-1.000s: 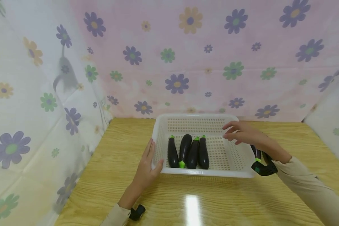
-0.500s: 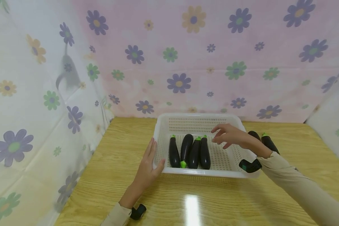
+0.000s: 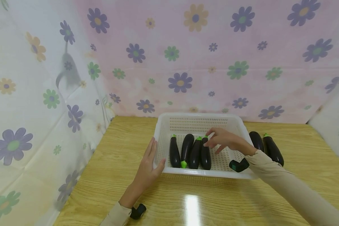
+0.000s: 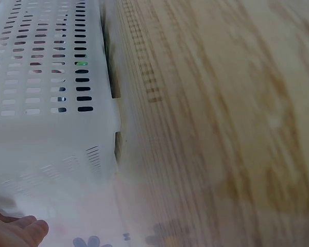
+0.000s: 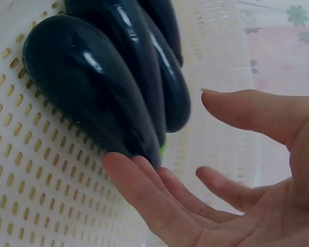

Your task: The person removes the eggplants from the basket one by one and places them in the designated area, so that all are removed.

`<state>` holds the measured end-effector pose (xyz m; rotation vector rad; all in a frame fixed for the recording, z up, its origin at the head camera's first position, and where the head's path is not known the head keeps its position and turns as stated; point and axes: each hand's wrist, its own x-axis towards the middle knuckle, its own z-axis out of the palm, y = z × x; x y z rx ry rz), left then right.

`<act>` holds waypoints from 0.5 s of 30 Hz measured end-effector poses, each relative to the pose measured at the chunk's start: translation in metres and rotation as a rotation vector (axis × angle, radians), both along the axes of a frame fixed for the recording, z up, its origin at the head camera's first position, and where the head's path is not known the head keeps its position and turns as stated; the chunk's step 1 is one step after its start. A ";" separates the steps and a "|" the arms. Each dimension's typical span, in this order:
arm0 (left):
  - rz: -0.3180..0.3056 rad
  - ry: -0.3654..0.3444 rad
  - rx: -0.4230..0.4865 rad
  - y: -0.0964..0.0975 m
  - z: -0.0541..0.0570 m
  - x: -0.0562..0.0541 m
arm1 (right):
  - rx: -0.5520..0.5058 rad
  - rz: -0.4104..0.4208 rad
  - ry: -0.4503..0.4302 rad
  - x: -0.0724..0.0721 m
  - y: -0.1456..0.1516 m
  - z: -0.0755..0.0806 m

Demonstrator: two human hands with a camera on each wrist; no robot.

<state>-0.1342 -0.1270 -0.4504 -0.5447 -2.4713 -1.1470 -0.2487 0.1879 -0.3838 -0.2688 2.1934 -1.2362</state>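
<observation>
Several dark purple eggplants lie side by side in the white plastic basket (image 3: 203, 172). My right hand (image 3: 224, 139) reaches over the rightmost eggplant (image 3: 205, 157), thumb and fingers spread apart. In the right wrist view, the fingertips (image 5: 118, 162) are at the narrow end of that eggplant (image 5: 87, 87); whether they touch it I cannot tell. With fingers straight, my left hand (image 3: 147, 166) rests against the basket's left side, its thumb by the front left corner. Only some fingers (image 4: 33, 231) of it show in the left wrist view, beside the basket wall (image 4: 56, 139).
On the wooden table (image 3: 107, 175), right of the basket, lie two more eggplants, one nearer the basket (image 3: 256, 141) and one farther right (image 3: 272, 150). Flowered cloth (image 3: 158, 62) hangs behind and at both sides. My right forearm crosses above the basket's right rim.
My right hand has moved left, from above the basket's right side to the rightmost eggplant inside. The eggplants outside on the right have come into clearer view. My left hand stays put.
</observation>
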 end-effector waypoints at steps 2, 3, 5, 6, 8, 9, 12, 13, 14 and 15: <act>-0.002 -0.001 0.003 0.000 0.000 0.000 | 0.024 -0.014 -0.013 -0.001 -0.003 -0.004; -0.003 0.000 0.004 0.000 0.000 0.001 | 0.037 -0.018 -0.019 -0.001 -0.004 -0.005; -0.003 0.006 0.001 0.000 0.001 0.001 | 0.056 -0.021 -0.033 -0.002 -0.007 -0.009; -0.002 0.011 -0.002 0.000 0.001 0.001 | 0.063 -0.020 -0.038 -0.002 -0.009 -0.011; 0.005 0.017 -0.010 0.000 0.002 0.001 | 0.075 -0.017 -0.044 -0.002 -0.012 -0.015; 0.008 0.020 -0.014 0.000 0.002 0.001 | 0.077 -0.021 -0.047 -0.002 -0.014 -0.017; 0.014 0.021 -0.022 0.000 0.002 0.000 | 0.064 -0.043 -0.052 -0.003 -0.019 -0.021; 0.014 0.015 -0.023 0.000 0.001 0.000 | 0.057 -0.051 -0.055 -0.003 -0.020 -0.023; 0.011 0.012 -0.023 0.000 0.001 0.000 | 0.051 -0.058 -0.057 -0.004 -0.021 -0.024; 0.009 0.010 -0.021 0.000 0.001 0.000 | 0.044 -0.066 -0.062 -0.004 -0.022 -0.025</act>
